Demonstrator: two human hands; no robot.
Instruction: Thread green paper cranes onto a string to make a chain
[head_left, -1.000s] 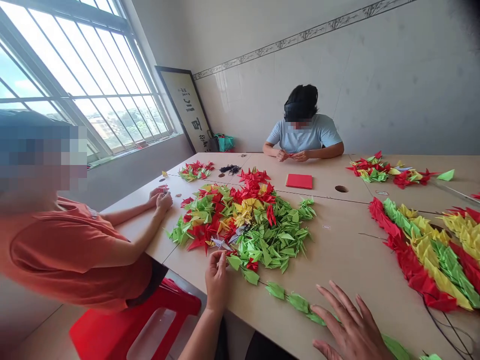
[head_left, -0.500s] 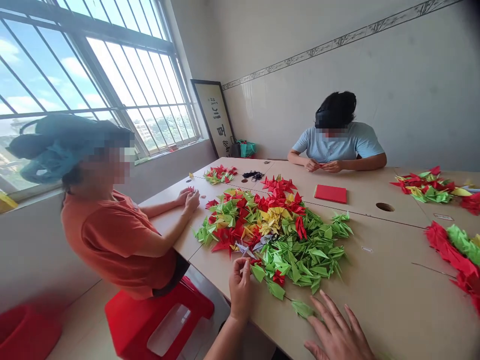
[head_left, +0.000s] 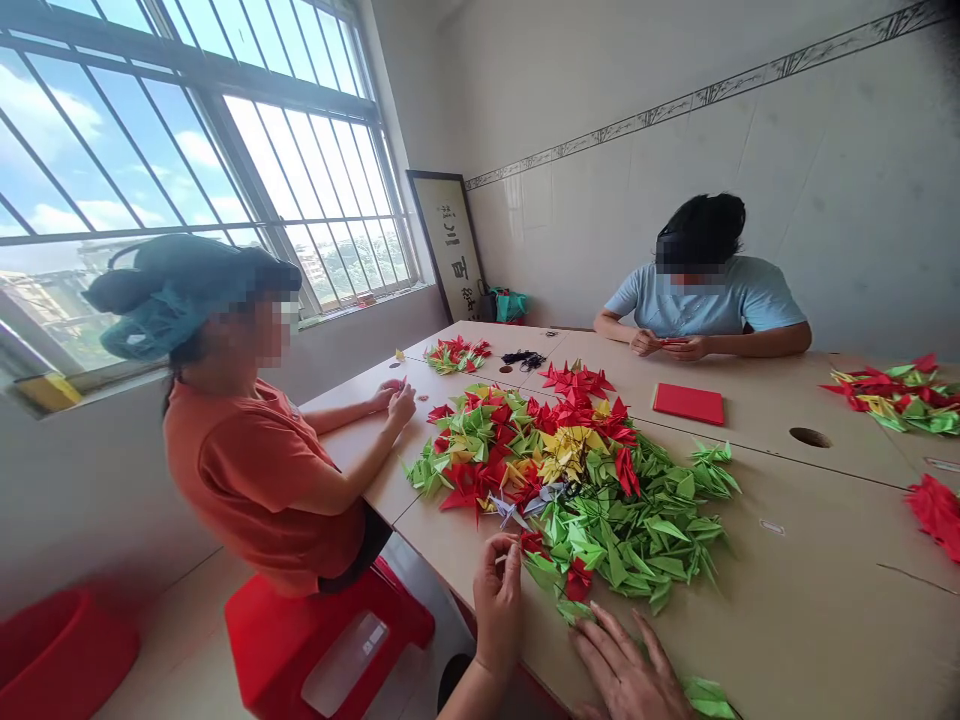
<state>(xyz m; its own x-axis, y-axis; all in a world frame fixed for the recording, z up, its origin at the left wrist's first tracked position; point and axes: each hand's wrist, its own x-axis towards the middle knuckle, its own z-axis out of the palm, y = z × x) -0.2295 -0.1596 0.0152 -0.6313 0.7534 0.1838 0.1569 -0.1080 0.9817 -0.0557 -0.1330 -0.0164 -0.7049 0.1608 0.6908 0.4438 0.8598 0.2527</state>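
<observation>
My left hand (head_left: 499, 600) is raised at the near table edge, thumb and forefinger pinched beside the pile; what sits between the fingertips is too small to make out. My right hand (head_left: 630, 665) lies low over the table, fingers stretched out. Its fingertips touch a green folded-paper piece (head_left: 575, 611) by the pile's near edge. Another green paper piece (head_left: 709, 698) shows to the right of that hand, partly cut off by the frame. Just beyond both hands spreads a heap of green folded-paper pieces (head_left: 630, 530), mixed with red paper pieces (head_left: 577, 580) and yellow ones.
Two people work across the table (head_left: 825, 540): one in an orange shirt (head_left: 262, 470) at left, one in light blue (head_left: 712, 300) opposite. A red paper stack (head_left: 688, 403), black cords (head_left: 523, 359), a table hole (head_left: 810, 437) and a thin dark strand (head_left: 915, 577) lie about.
My right hand has moved left, closer to my left hand, and a green paper piece sits nearer the pile. Another green piece now shows at the right. The view has turned slightly left.
</observation>
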